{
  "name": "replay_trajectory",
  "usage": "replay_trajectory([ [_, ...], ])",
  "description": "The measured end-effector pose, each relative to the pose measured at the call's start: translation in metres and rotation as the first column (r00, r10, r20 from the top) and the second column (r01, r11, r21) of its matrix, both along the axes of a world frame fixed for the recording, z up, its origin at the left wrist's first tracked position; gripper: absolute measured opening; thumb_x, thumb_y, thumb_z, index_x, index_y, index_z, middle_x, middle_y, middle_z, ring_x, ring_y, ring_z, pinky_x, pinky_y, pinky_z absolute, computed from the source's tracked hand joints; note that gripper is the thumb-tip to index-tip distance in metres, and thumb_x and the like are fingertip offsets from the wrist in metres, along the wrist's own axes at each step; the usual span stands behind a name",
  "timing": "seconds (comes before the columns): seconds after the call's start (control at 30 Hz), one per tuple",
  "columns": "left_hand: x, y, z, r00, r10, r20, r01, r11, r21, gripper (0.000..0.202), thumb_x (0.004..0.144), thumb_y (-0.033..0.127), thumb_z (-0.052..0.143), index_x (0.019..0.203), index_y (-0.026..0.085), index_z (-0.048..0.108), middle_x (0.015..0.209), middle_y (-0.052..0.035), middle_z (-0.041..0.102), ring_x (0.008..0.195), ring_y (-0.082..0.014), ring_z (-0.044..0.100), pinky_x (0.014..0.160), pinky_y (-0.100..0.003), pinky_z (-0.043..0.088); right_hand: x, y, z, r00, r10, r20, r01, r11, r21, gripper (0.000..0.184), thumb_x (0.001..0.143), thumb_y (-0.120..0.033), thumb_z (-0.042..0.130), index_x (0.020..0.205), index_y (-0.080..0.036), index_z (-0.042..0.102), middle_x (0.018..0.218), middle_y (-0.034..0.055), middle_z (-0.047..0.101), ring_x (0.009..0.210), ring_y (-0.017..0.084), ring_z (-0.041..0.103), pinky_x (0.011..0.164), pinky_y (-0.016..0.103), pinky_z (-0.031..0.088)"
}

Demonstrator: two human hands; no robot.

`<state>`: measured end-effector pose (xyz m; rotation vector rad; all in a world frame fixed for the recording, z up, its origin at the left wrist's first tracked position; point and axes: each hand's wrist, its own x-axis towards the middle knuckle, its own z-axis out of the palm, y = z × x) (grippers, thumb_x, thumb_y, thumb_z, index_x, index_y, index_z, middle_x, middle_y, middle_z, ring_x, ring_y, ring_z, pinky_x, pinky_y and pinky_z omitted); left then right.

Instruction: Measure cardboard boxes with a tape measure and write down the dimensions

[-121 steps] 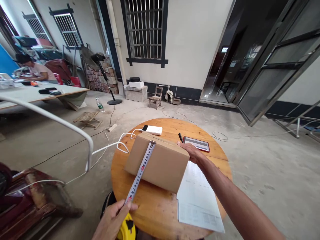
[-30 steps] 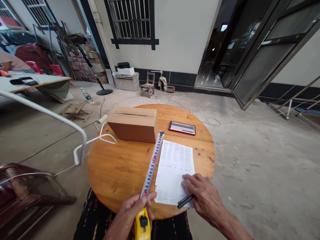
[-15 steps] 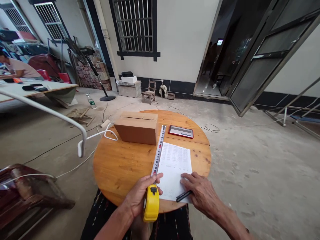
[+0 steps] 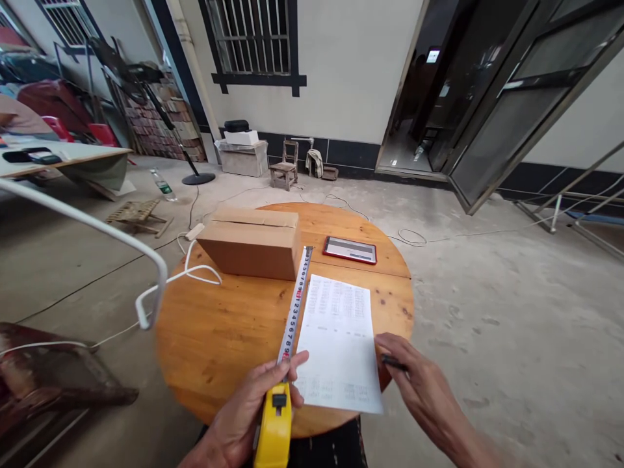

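Note:
My left hand (image 4: 253,403) grips a yellow tape measure (image 4: 273,426) at the near edge of the round wooden table (image 4: 229,331). Its pulled-out blade (image 4: 296,304) runs forward to the right end of a cardboard box (image 4: 251,246). My right hand (image 4: 419,383) is closed round a black pen (image 4: 392,363) just past the right edge of a printed sheet of paper (image 4: 338,341). A red-cased tablet (image 4: 350,249) lies behind the sheet.
A white cable (image 4: 195,270) trails off the table's left side. A white bent tube (image 4: 97,231) crosses at left above a dark red chair (image 4: 53,377). Farther off are a long table (image 4: 58,159), a small wooden chair (image 4: 284,169), a fan stand (image 4: 195,177) and an open glass door (image 4: 526,97).
Four seconds ago the blade lay over the box, steadied by my right hand. In the last second my right hand slid off the sheet to its right edge with the pen.

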<state>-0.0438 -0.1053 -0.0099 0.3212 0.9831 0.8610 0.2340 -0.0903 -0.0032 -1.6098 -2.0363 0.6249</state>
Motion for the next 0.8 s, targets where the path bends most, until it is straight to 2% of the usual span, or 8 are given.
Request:
replay_trajectory([
  [0.07,0.000,0.000,0.000,1.000,0.007,0.005,-0.007,0.999,-0.034,0.022,0.083,0.032,0.064,0.084,0.011,0.067,0.071,-0.0109,0.072,0.048,-0.0094,0.058,0.047,-0.018,0.043,-0.011,0.008,-0.003,0.977,0.104,0.189,-0.118,0.991,0.063,0.040,0.084,-0.016,0.041,0.119,-0.027,0.057,0.129,0.0060,0.055,0.105,0.024,0.057,0.084,0.038,0.050],
  [0.17,0.000,0.001,0.004,1.000,0.001,0.004,0.000,0.997,-0.071,0.024,0.083,0.032,0.064,0.093,0.010,0.067,0.061,-0.0069,0.069,0.045,-0.0100,0.057,0.045,-0.018,0.042,-0.032,0.015,-0.006,0.878,0.220,0.425,-0.262,0.964,0.042,0.054,0.072,-0.006,0.046,0.121,-0.026,0.055,0.133,0.0037,0.053,0.098,0.025,0.056,0.073,0.036,0.051],
  [0.27,0.000,0.004,0.011,1.000,0.011,-0.018,-0.012,0.999,-0.048,0.021,0.083,0.030,0.063,0.084,0.009,0.067,0.065,-0.0073,0.069,0.045,-0.0094,0.057,0.045,-0.018,0.042,-0.045,0.019,-0.010,0.807,0.273,0.523,-0.348,0.936,0.050,0.056,0.064,-0.003,0.048,0.115,-0.024,0.057,0.128,0.0024,0.056,0.090,0.024,0.055,0.067,0.034,0.049],
  [0.37,0.001,0.013,0.015,0.999,0.033,-0.006,-0.033,0.999,-0.010,0.022,0.085,0.029,0.061,0.086,0.008,0.067,0.068,-0.0098,0.070,0.049,-0.0091,0.058,0.048,-0.017,0.042,-0.045,0.022,-0.012,0.791,0.292,0.538,-0.388,0.919,0.072,0.057,0.062,-0.002,0.048,0.113,-0.024,0.057,0.126,0.0015,0.057,0.086,0.023,0.055,0.065,0.034,0.047],
  [0.57,0.011,0.028,0.009,0.999,0.027,0.027,-0.027,0.999,-0.017,0.023,0.085,0.031,0.061,0.090,0.010,0.066,0.070,-0.0134,0.072,0.047,-0.0093,0.058,0.049,-0.018,0.041,-0.039,0.021,-0.007,0.822,0.315,0.474,-0.383,0.923,0.050,0.054,0.057,-0.001,0.048,0.104,-0.026,0.060,0.123,0.0003,0.060,0.088,0.024,0.054,0.068,0.035,0.047],
  [0.63,0.012,0.029,0.007,1.000,0.012,0.026,-0.011,0.999,-0.032,0.026,0.085,0.032,0.061,0.097,0.009,0.065,0.065,-0.0119,0.071,0.048,-0.0095,0.058,0.049,-0.017,0.041,-0.038,0.020,-0.004,0.849,0.322,0.420,-0.364,0.931,0.021,0.050,0.059,-0.002,0.049,0.101,-0.025,0.062,0.122,0.0013,0.061,0.089,0.025,0.055,0.070,0.037,0.048],
  [0.7,0.012,0.029,0.006,1.000,0.001,0.027,0.001,0.999,-0.048,0.030,0.084,0.033,0.061,0.102,0.009,0.065,0.060,-0.0098,0.070,0.047,-0.0095,0.057,0.049,-0.017,0.041,-0.033,0.020,0.002,0.900,0.324,0.292,-0.337,0.941,-0.005,0.042,0.068,-0.004,0.050,0.102,-0.025,0.063,0.119,0.0028,0.062,0.093,0.025,0.057,0.075,0.040,0.049],
  [0.8,0.008,0.029,0.006,0.999,-0.007,0.038,0.009,0.998,-0.061,0.029,0.083,0.033,0.063,0.099,0.009,0.066,0.062,-0.0096,0.070,0.048,-0.0091,0.057,0.049,-0.017,0.041,-0.020,0.021,0.016,0.973,0.222,-0.058,-0.224,0.974,-0.029,0.029,0.088,-0.018,0.044,0.109,-0.026,0.063,0.113,0.0056,0.064,0.097,0.022,0.060,0.081,0.036,0.051],
])
